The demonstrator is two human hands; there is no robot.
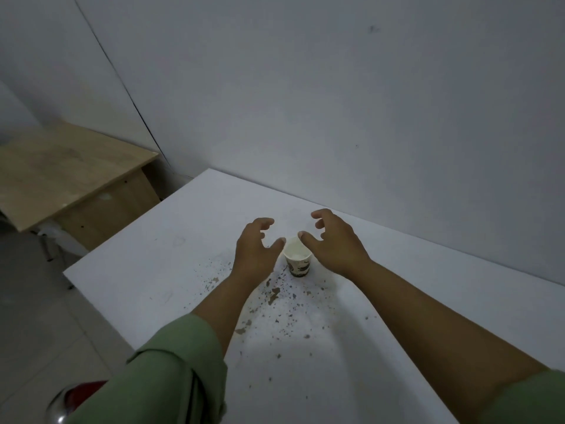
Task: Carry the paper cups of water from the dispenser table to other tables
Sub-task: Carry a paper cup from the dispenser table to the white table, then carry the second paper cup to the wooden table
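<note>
A small paper cup [298, 261] with a dark printed band stands upright on the white table [171, 258], water showing inside it. My left hand [255, 250] hovers just left of the cup, fingers spread and curled, its thumb close to the rim. My right hand [331, 240] hovers just right of the cup in the same way, its thumb over the rim's right side. Neither hand grips the cup. Both arms reach forward from green rolled-up sleeves.
Dark specks and chipped patches [273, 295] mark the white table in front of the cup. A grey wall [336, 102] runs along the table's far edge. A wooden desk [64, 172] stands at the left across a gap of tiled floor [33, 316]. A red object [82, 391] sits at bottom left.
</note>
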